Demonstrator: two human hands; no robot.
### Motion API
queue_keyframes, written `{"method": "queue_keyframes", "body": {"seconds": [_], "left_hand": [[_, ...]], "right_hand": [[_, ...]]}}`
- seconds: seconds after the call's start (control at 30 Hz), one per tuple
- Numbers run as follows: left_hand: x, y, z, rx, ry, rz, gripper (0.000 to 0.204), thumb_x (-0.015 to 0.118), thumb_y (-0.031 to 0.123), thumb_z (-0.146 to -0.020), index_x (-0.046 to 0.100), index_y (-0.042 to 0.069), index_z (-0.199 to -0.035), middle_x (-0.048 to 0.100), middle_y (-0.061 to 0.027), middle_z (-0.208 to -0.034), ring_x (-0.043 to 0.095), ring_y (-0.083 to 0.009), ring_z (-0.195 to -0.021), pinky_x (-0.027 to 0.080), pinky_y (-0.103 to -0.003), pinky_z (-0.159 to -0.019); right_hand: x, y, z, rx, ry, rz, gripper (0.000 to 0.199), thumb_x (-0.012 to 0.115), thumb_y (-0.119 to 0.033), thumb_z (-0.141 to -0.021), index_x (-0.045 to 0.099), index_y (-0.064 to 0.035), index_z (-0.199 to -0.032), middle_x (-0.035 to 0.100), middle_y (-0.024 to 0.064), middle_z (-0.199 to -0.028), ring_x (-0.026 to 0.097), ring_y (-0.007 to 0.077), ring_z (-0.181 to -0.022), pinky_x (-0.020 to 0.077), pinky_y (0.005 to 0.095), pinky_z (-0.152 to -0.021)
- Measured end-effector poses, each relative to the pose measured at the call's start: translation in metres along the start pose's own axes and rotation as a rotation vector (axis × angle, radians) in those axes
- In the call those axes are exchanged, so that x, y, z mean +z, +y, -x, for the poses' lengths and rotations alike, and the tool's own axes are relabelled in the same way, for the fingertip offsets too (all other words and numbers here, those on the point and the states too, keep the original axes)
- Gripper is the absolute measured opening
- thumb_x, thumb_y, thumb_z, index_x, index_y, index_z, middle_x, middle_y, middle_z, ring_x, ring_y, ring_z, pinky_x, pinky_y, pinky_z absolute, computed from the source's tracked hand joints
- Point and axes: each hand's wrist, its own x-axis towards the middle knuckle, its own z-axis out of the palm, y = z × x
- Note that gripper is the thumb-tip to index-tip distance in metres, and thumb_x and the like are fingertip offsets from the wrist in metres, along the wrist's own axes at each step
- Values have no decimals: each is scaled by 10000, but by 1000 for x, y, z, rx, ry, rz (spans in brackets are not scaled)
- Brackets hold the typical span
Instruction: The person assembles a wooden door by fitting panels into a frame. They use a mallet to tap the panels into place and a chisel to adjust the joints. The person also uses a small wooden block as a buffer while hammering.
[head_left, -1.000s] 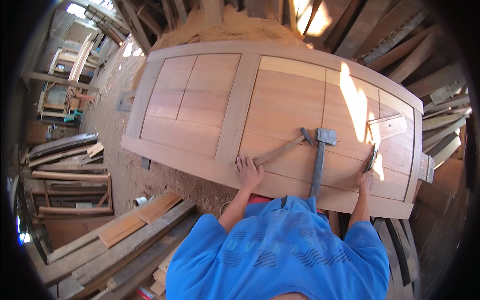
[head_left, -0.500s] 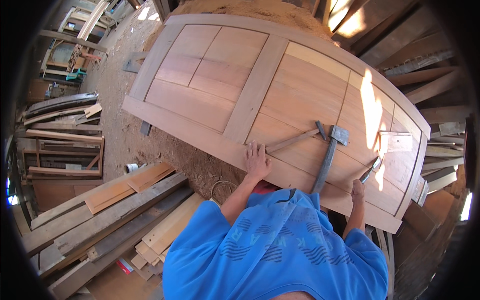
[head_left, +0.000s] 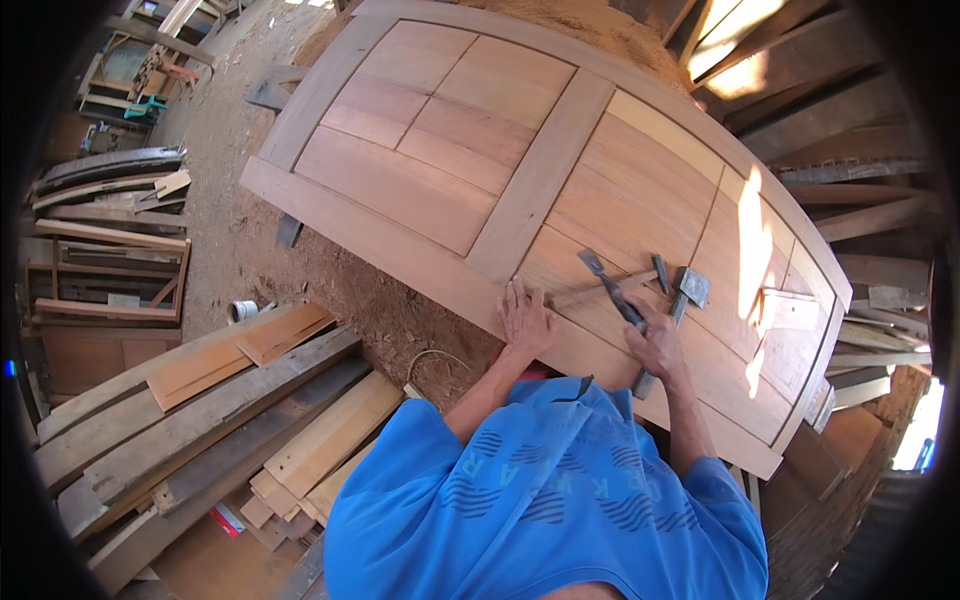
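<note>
A large wooden panelled door [head_left: 540, 215] lies flat in front of me. My left hand [head_left: 528, 318] rests on its near edge with the fingers spread. Clasped in my right hand [head_left: 655, 345] is a dark chisel [head_left: 610, 287], its flared flat end pointing up and left over the panel. Beneath and beside that hand lies a mallet [head_left: 693, 287] with a square head, part of its dark handle hidden by the hand. A hammer [head_left: 660, 272] with a slim wooden handle lies to the left of the mallet head, the handle passing behind the chisel.
A small pale wood block [head_left: 790, 309] sits on the door's right part. Stacked planks [head_left: 230, 425] fill the lower left, beside a white cup-like container [head_left: 242, 311]. Leaning boards [head_left: 850, 150] crowd the right. Sawdust covers the dirt floor [head_left: 225, 150].
My right hand has swung left with the chisel, from the door's right part to over the mallet handle. The left hand stays on the near edge.
</note>
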Motion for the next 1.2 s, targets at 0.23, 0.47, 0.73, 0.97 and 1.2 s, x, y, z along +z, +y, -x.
{"method": "queue_keyframes", "body": {"seconds": [0.23, 0.47, 0.73, 0.97, 1.2], "left_hand": [[-9, -10, -8, -24, -4, 77, 560, 708, 294, -815, 590, -15, -1268, 364, -367, -1528, 364, -490, -1416, 334, -607, -1112], [2, -17, -2, 12, 69, 99, 509, 703, 277, -817, 587, -27, -1209, 353, -335, -1540, 352, -472, -1418, 327, -592, -1124], [5, -9, -7, -28, 79, 80, 518, 704, 276, -806, 594, -42, -1201, 351, -337, -1539, 357, -482, -1403, 332, -599, -1118], [6, -22, -13, 38, 142, 156, 421, 705, 245, -793, 634, -30, -1104, 440, -365, -1467, 447, -491, -1335, 404, -582, -1060], [3, -19, -12, -9, 82, 130, 437, 708, 266, -792, 654, -38, -1102, 428, -321, -1499, 420, -450, -1366, 388, -563, -1079]], "right_hand": [[26, -51, -53, -395, -113, 94, 525, 655, -197, -843, 644, -62, -1350, 717, 257, -1104, 708, 392, -937, 554, 441, -855], [43, -60, -70, -467, -195, 180, 526, 628, -169, -827, 642, -25, -1332, 706, 247, -1186, 682, 409, -1095, 534, 442, -967], [41, -106, -102, -412, -216, 380, 399, 647, -269, -812, 734, -70, -1146, 742, 214, -1010, 707, 408, -949, 557, 484, -850], [49, -160, -138, -380, -319, 607, 376, 645, -274, -751, 767, -79, -1048, 750, 192, -951, 712, 398, -920, 564, 487, -831], [60, -184, -164, -425, -367, 740, 362, 627, -255, -728, 775, -77, -1006, 752, 190, -942, 716, 392, -928, 573, 485, -808]]}}
